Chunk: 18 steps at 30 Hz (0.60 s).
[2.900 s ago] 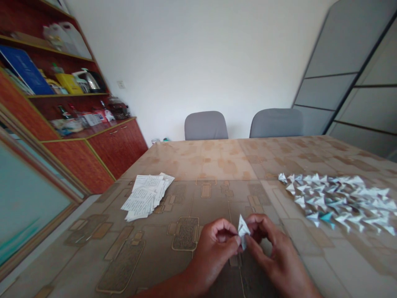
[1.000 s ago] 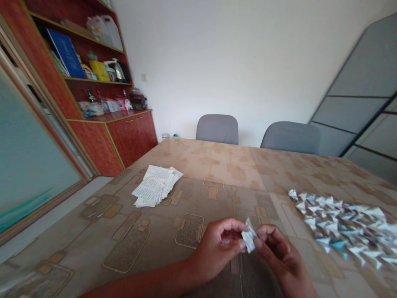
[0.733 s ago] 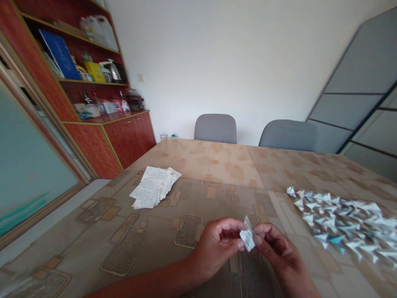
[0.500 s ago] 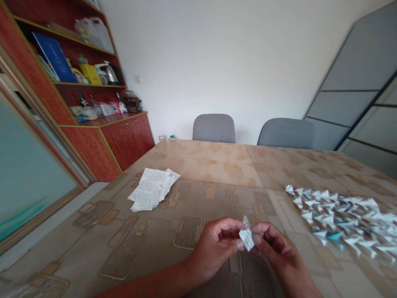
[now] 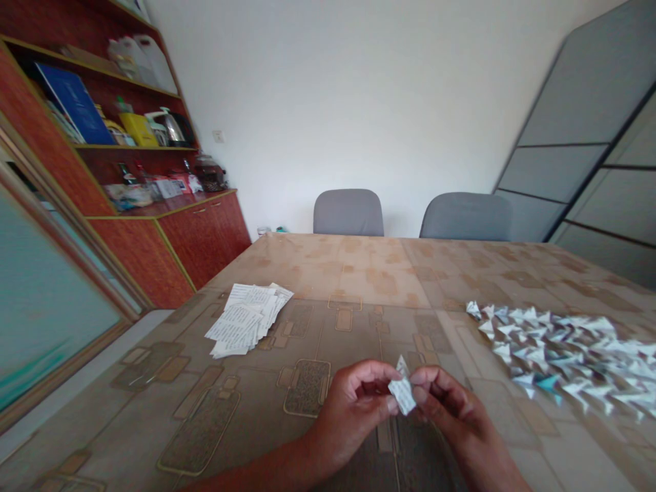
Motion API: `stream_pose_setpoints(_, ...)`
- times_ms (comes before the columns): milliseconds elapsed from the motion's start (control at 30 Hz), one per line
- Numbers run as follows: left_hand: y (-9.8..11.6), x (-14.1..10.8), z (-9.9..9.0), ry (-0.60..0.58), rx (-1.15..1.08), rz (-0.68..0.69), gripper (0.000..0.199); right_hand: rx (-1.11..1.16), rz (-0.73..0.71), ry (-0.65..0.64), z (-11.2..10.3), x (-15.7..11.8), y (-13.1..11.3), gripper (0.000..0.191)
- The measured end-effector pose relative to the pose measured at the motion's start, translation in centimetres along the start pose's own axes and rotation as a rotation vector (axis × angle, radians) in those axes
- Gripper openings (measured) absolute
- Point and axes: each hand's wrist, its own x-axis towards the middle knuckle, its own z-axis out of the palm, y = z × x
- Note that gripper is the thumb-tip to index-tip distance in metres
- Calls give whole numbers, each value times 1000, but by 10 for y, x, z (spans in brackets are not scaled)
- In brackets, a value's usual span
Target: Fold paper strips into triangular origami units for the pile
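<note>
A small folded piece of printed paper [image 5: 402,395] is held between both hands above the near part of the table. My left hand [image 5: 359,403] pinches its left side between thumb and fingers. On its right side, the thumb and forefinger of my right hand [image 5: 448,403] grip it. The paper has a pointed tip at the top and a wider lower part. A stack of flat printed paper pieces [image 5: 246,320] lies to the left. Several folded paper pieces [image 5: 564,352] stand in rows at the right.
The table [image 5: 359,266] has a patterned cover. Two grey chairs [image 5: 348,213] stand at its far edge, against a white wall. At the back left is a red-brown cabinet [image 5: 197,232] with shelves of household items. Grey panels [image 5: 579,102] rise at the right.
The view has shifted slightly, so the scene sits a little differently in frame. Both hands keep hold of the folded paper, with hardly any change in grip.
</note>
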Motion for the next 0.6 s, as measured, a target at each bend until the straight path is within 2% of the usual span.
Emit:
stream_pose_setpoints(300,-5,1,0,90,107,64,10,-467,-266,-60,9,-6,-7,7)
stream_pose_setpoints(433,-10,1,-1,118,169,138,7,-662,-413,12,10,-7,-12,24)
stream_pose_setpoints(600,-14,-3,2,97,291,182,16,-796,-486,27,8,-8,-10,24)
